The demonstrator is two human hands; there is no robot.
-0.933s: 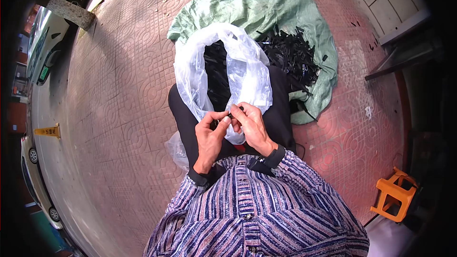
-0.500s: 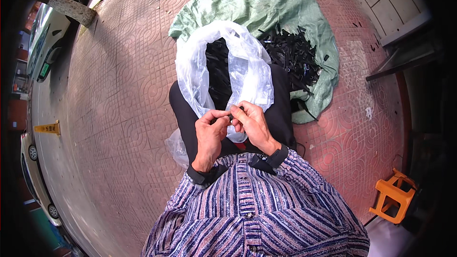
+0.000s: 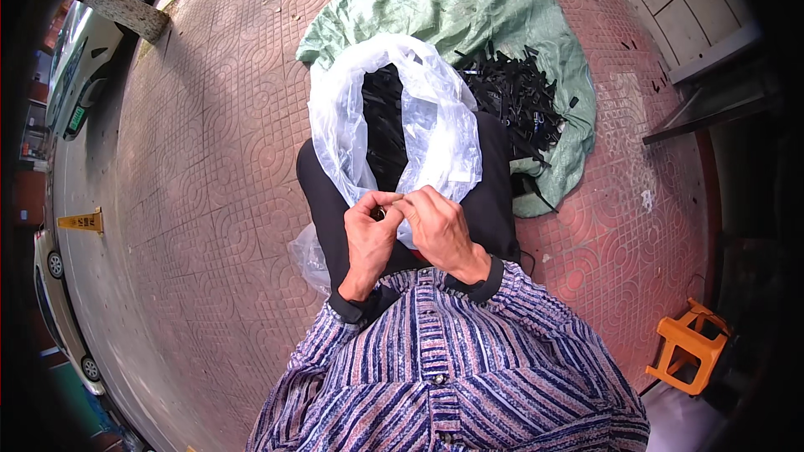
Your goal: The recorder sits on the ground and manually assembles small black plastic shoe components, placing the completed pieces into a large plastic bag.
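Observation:
My left hand (image 3: 371, 234) and my right hand (image 3: 441, 230) meet fingertip to fingertip above my lap, both closed in a pinch. A small dark piece with a brassy glint (image 3: 378, 213) shows inside the curl of my left fingers; its kind is too small to tell. What my right fingertips grip is hidden. Just beyond the hands, a translucent white plastic bag (image 3: 337, 121) stands with its mouth spread wide between my knees. Many black strip-like pieces (image 3: 383, 130) fill it.
A green woven sheet (image 3: 394, 2) lies beyond the bag, carrying a heap of black pieces (image 3: 523, 105). An orange stool (image 3: 691, 347) is at the lower right. Crumpled clear plastic (image 3: 310, 258) rests by my left leg. Parked cars (image 3: 79, 88) line the left.
My right hand has turned over, its back now facing up and its fingertips against my left ones. The black piece seen between the fingertips is now mostly covered.

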